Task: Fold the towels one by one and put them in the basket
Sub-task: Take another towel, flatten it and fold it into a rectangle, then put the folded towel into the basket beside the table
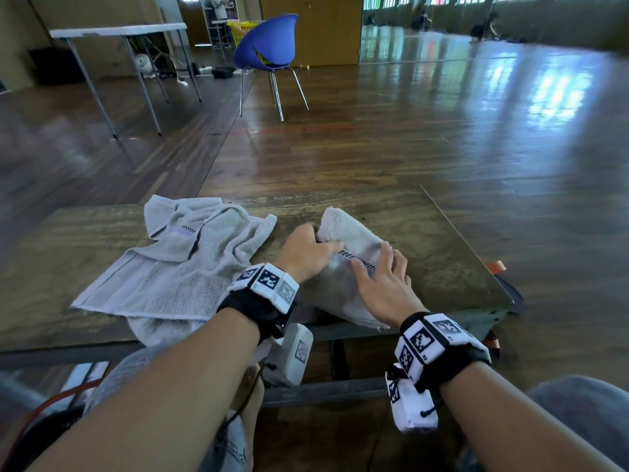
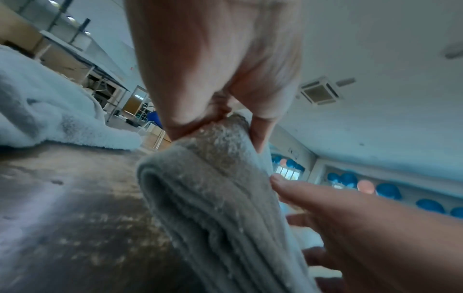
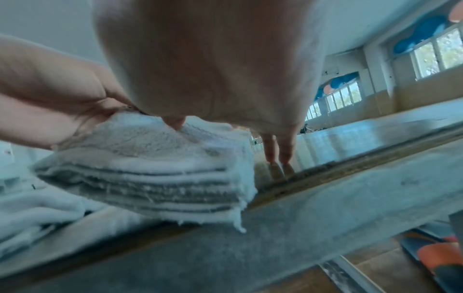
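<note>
A folded grey-white towel [image 1: 347,233] lies on the wooden table [image 1: 442,240], its near corner hanging over the front edge. My left hand [image 1: 323,245] grips its left side; in the left wrist view thumb and fingers pinch the thick fold [image 2: 213,178]. My right hand [image 1: 374,262] lies flat on the towel, fingers straight. In the right wrist view the stacked layers [image 3: 150,170] show under the palm, and the fingertips [image 3: 275,152] reach down to the table beyond the towel. An unfolded grey towel [image 1: 177,267] sprawls to the left.
The table's right edge [image 1: 469,240] is close to the folded towel, with an orange and black object [image 1: 498,269] just past it. Far back stand a blue chair [image 1: 269,46], a yellow basket [image 1: 240,28] behind it, and a white folding table [image 1: 119,30].
</note>
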{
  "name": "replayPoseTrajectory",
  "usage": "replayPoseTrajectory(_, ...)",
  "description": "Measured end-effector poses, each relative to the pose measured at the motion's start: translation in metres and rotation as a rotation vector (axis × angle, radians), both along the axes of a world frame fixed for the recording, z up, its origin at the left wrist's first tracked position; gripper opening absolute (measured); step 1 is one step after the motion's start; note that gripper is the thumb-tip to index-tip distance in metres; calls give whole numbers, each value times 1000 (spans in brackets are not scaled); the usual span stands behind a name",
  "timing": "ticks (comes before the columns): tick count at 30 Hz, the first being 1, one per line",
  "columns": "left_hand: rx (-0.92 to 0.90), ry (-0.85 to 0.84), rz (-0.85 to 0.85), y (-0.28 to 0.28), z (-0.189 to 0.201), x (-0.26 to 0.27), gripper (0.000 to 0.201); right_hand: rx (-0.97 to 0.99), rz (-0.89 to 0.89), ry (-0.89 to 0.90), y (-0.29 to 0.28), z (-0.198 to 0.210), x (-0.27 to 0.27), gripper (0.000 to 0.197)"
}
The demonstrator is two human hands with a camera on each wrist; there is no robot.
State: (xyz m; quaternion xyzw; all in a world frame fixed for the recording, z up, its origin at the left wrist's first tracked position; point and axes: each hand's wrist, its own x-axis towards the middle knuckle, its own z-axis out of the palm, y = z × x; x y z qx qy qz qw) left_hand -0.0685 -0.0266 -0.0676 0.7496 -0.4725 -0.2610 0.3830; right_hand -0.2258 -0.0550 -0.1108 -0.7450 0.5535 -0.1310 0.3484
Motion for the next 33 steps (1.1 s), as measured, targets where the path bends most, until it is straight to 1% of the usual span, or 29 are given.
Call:
replayPoseTrajectory(2,-54,61,-12,12,16,3,25,67,-37,-139,4,13,4,79)
replayPoseTrajectory(5,-101,128,-57,33,45,6,15,118,-37,-318,15,38,4,67)
replayPoseTrajectory(6,-116,161,-63,40,56,7,18,122,-45,-370,19,48,4,65)
replayPoseTrajectory(8,-146,219,-55,57,78,10,25,132,-58,-504,27,69,6,66)
replayPoseTrajectory(9,-161,238,-52,66,88,12,24,126,-67,-573,29,80,8,63)
replayPoseTrajectory(10,-174,258,-47,75,98,14,22,121,-77,-629,32,90,9,56)
replayPoseTrajectory(11,-190,283,-34,85,106,16,20,123,-82,-668,36,101,10,50)
replayPoseTrajectory(13,-230,319,-2,105,122,22,21,144,-80,-695,46,123,16,47)
replayPoseTrajectory(17,-313,320,83,151,144,40,28,165,-18,-693,77,162,39,49)
replayPoseTrajectory(19,-364,352,130,178,149,51,24,145,46,-655,95,177,57,50)
replayPoseTrajectory(22,-433,388,252,225,149,71,17,104,166,-589,125,192,91,51)
replayPoseTrajectory(24,-456,388,330,261,142,88,19,69,257,-542,148,197,117,51)
replayPoseTrajectory(26,-477,383,407,299,131,106,20,24,355,-480,171,197,144,51)
replayPoseTrajectory(28,-477,381,483,337,114,124,15,-5,462,-405,193,188,176,52)
replayPoseTrajectory(30,-452,403,564,371,89,142,13,-30,556,-321,215,172,209,53)
replayPoseTrajectory(33,-402,470,719,411,35,166,13,-31,701,-186,247,136,254,49)
